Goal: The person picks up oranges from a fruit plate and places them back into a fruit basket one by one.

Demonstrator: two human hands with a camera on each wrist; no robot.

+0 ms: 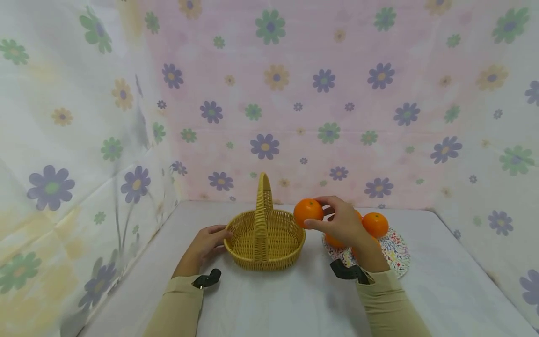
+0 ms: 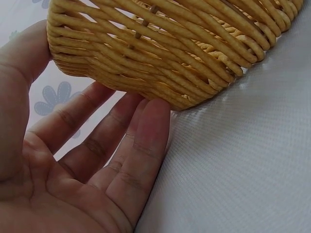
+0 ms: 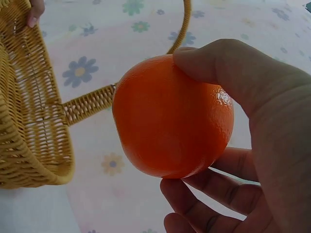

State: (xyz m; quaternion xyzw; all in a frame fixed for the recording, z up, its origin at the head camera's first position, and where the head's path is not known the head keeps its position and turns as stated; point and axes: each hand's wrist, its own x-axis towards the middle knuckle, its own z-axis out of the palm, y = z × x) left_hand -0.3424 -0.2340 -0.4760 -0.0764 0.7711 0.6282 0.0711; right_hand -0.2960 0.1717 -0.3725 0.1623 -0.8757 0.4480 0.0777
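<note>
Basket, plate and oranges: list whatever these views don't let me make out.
Head view: how many oranges lie on the plate; the right hand and right forearm hide some.
Head view: the plate's middle, covered by fruit and forearm.
Left wrist view: the handle of the basket, cut off by the top edge.
Right wrist view: the basket's far end, cut off by the left edge.

I'm gripping a glossy orange (image 3: 167,121), its finely pebbled skin throwing a bright highlight at two o'clock in the right-wrist view. Towards six o'clock in the head view, the wicker basket (image 1: 261,243) is showing ropy, ridged strands with a low sheen. Beneath it, the tablecloth (image 1: 290,299) is looking matt and finely woven; at twelve o'clock, the floral backdrop (image 1: 294,61) is hanging as creased, matt cloth. I'm wearing matt cloth sleeves (image 1: 178,304).
</note>
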